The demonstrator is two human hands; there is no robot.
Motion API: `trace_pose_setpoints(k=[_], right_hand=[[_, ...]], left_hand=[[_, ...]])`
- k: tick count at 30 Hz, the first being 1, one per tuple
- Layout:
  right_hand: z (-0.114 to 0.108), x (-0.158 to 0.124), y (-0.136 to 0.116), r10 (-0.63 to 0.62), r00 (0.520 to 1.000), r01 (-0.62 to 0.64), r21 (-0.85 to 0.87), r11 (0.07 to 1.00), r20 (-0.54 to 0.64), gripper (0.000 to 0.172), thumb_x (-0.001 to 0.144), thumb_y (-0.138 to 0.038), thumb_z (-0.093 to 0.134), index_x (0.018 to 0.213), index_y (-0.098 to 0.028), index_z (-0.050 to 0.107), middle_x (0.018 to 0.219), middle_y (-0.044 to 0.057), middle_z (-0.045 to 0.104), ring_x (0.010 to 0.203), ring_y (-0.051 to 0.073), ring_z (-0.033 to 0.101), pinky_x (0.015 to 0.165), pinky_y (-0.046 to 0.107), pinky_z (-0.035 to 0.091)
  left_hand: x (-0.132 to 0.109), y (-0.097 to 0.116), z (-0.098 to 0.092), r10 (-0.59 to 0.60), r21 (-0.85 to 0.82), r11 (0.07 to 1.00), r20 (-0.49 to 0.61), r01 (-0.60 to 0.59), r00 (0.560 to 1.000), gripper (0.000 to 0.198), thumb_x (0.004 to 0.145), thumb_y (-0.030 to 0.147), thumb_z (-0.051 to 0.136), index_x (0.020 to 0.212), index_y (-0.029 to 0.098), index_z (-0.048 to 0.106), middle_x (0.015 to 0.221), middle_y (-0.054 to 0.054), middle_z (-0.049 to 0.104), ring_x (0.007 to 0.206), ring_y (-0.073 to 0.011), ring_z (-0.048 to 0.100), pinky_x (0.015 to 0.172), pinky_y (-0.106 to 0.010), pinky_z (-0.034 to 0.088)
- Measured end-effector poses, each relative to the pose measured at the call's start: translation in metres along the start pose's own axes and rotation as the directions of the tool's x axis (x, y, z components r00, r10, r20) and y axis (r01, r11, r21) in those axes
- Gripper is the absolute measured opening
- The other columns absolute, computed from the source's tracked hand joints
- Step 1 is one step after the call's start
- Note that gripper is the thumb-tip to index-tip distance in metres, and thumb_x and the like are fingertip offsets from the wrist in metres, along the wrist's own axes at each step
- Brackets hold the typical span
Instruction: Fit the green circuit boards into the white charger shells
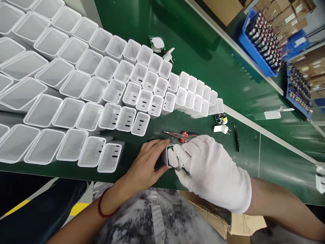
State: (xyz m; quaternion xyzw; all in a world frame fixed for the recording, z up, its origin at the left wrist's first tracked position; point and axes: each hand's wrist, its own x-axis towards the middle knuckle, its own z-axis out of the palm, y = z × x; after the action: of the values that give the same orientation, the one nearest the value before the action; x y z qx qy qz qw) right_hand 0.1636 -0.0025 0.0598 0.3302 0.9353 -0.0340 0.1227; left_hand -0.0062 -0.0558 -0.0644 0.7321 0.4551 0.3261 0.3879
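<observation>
At the near edge of the bench, my bare left hand (144, 162) grips a white plastic housing (165, 156) from its left side. My right hand (203, 166), in a white glove, pinches a circuit board with a white pad (173, 158) at the housing's open end. Part of the board sits inside the housing; gloved fingers hide the rest. Just beyond both hands lie red-and-black long-nose pliers (181, 136). To the left stand many open white housings (109, 158) in rows, some with dark slots in the bottom.
Another circuit board (157, 43) and a white plug piece (168, 55) lie behind the rows. To the right are a board with components (220, 119), a white plug (221, 129) and black tweezers (236, 138). A blue bin (245, 42) of wired parts stands at the back right.
</observation>
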Motion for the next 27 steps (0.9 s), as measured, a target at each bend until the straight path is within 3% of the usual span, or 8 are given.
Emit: trace_pose_setpoints(k=[7,13,16,18,20,22,25,27], right_hand=[[0.001,0.0,0.0,-0.01,1.0,0.01,-0.02,1.0,-0.029,0.003,0.08,-0.018,0.056,0.078,-0.019,0.058,0.073,0.005,0.061,0.064,0.021,0.052,0.066,0.038,0.035],[0.003,0.007,-0.011,0.011,0.999,-0.007,-0.103,0.995,0.034,0.003,0.078,-0.016,0.057,0.08,-0.018,0.059,0.077,0.009,0.062,0.068,0.024,0.053,0.071,0.041,0.039],[-0.007,0.011,-0.01,-0.003,1.0,0.004,-0.068,0.998,0.017,0.01,0.082,-0.021,0.06,0.09,-0.016,0.061,0.084,0.011,0.063,0.073,0.026,0.055,0.07,0.042,0.041],[-0.013,0.002,-0.006,0.004,0.994,0.003,0.063,0.998,-0.107,0.022,0.085,-0.032,0.062,0.101,-0.018,0.06,0.086,0.01,0.062,0.074,0.025,0.055,0.065,0.04,0.041],[-0.011,-0.017,-0.005,0.081,0.946,-0.014,0.21,0.978,-0.315,0.026,0.089,-0.033,0.059,0.112,-0.021,0.056,0.078,0.006,0.061,0.069,0.022,0.055,0.061,0.036,0.042],[0.005,-0.039,-0.012,0.179,0.875,-0.033,0.312,0.95,-0.45,0.029,0.091,-0.017,0.054,0.12,-0.022,0.051,0.069,0.001,0.059,0.061,0.018,0.055,0.057,0.032,0.042],[0.048,-0.058,-0.037,0.356,0.878,-0.183,0.463,0.867,-0.32,0.027,0.094,-0.015,0.049,0.119,-0.022,0.054,0.075,0.002,0.065,0.057,0.016,0.057,0.053,0.03,0.043],[0.074,-0.056,-0.055,0.537,0.808,-0.239,0.698,0.675,-0.243,0.026,0.095,-0.016,0.049,0.119,-0.023,0.054,0.089,0.005,0.068,0.067,0.016,0.064,0.06,0.03,0.051]], left_hand=[[0.0,0.0,0.0,0.025,0.004,1.0,-0.004,-0.025,1.0,0.065,0.086,0.019,0.067,0.143,0.023,0.035,0.139,-0.011,0.058,0.125,-0.0285,0.052,0.102,-0.046,0.044],[0.001,0.0,-0.001,0.024,0.012,1.0,-0.001,-0.024,1.0,0.063,0.086,0.016,0.063,0.142,0.023,0.035,0.138,-0.011,0.058,0.124,-0.0286,0.054,0.101,-0.046,0.045],[0.0,-0.001,0.0,0.037,0.006,0.999,-0.024,-0.037,0.999,0.06,0.087,0.015,0.06,0.141,0.023,0.036,0.135,-0.012,0.06,0.124,-0.0288,0.054,0.1,-0.046,0.045],[0.0,-0.001,0.0,0.045,0.001,0.999,-0.037,-0.045,0.998,0.061,0.087,0.017,0.062,0.142,0.023,0.036,0.133,-0.012,0.06,0.124,-0.0297,0.055,0.1,-0.047,0.046],[0.0,-0.001,0.001,0.04,-0.003,0.999,-0.037,-0.04,0.999,0.062,0.087,0.02,0.065,0.142,0.024,0.036,0.133,-0.012,0.061,0.124,-0.0296,0.055,0.1,-0.047,0.046],[0.001,0.0,0.001,0.026,-0.008,1.0,-0.032,-0.026,0.999,0.063,0.086,0.022,0.067,0.141,0.025,0.037,0.133,-0.011,0.061,0.124,-0.0286,0.055,0.101,-0.046,0.046],[0.0,0.001,0.001,0.015,-0.004,1.0,-0.053,-0.015,0.998,0.062,0.085,0.023,0.069,0.139,0.023,0.039,0.131,-0.012,0.062,0.122,-0.0282,0.056,0.101,-0.046,0.047],[0.0,0.002,0.001,0.016,-0.008,1.0,-0.069,-0.017,0.997,0.06,0.085,0.024,0.068,0.139,0.023,0.04,0.129,-0.012,0.062,0.12,-0.0277,0.057,0.1,-0.046,0.049]])
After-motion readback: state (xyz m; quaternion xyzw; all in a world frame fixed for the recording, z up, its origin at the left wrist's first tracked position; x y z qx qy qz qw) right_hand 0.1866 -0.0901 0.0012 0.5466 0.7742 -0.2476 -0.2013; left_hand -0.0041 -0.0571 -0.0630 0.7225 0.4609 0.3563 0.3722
